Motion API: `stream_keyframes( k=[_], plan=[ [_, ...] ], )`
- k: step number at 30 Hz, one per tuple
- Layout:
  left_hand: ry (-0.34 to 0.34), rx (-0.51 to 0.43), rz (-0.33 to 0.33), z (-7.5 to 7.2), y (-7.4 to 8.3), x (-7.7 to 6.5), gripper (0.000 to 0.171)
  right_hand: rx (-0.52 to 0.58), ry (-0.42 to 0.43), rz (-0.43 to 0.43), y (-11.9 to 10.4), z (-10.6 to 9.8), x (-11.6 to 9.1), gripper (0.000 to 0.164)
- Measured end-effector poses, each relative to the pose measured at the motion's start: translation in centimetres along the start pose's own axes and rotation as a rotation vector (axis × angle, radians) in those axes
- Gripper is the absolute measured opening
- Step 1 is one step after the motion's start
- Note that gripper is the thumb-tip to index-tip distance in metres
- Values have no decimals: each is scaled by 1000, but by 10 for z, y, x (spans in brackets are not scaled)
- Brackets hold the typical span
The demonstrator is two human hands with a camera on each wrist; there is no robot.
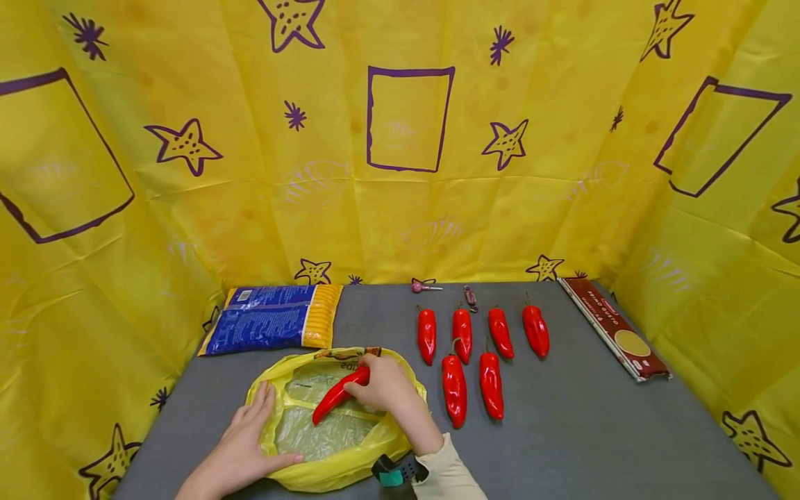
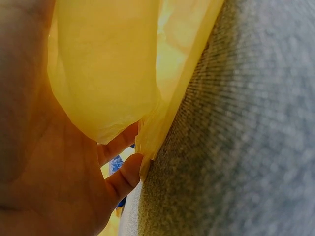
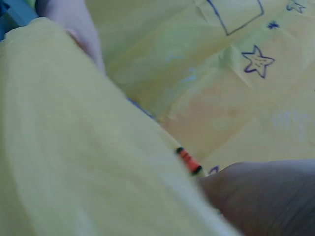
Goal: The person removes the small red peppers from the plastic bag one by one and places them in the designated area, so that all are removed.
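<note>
A yellow plastic bag (image 1: 350, 476) stands on the grey table with its mouth spread wide. My left hand (image 1: 244, 444) holds the bag's left rim, its fingers and thumb apart over the edge; yellow plastic hangs beside the palm (image 2: 59, 172) in the left wrist view. Inside the bag's mouth, my right hand (image 1: 384, 382) pinches a long red pepper (image 1: 337, 397) near one end, the other end slanting down to the left. The bag's side (image 3: 98, 147) fills much of the right wrist view, where the pepper is hidden.
To the bag's right lie several more red peppers (image 1: 454, 392) in two rows. Behind them are a lollipop (image 1: 421, 285) and a wrapped candy (image 1: 470, 298). A blue-and-yellow pasta packet (image 1: 269, 319) lies back left, a red-brown spaghetti packet (image 1: 612, 326) at right. Yellow cloth (image 1: 400, 222) walls the table.
</note>
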State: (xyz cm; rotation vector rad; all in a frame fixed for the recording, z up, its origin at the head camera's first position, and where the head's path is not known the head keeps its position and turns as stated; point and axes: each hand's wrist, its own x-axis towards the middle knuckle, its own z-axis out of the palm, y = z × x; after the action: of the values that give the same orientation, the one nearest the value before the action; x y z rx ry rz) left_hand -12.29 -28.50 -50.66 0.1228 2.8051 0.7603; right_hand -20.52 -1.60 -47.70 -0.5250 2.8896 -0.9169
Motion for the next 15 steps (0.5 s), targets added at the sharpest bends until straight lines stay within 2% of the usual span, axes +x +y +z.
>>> stream_keyframes(
  k=[5,9,15],
  plan=[
    [7,2,-5,1,0,0,140,11,-9,72,-9,12,3,57],
    [12,9,6,0,0,0,139,60,-9,107,-15,20,6,58],
    [-6,-13,-11,0,-1,0,139,111,-29,43,-17,24,8,46]
  ],
)
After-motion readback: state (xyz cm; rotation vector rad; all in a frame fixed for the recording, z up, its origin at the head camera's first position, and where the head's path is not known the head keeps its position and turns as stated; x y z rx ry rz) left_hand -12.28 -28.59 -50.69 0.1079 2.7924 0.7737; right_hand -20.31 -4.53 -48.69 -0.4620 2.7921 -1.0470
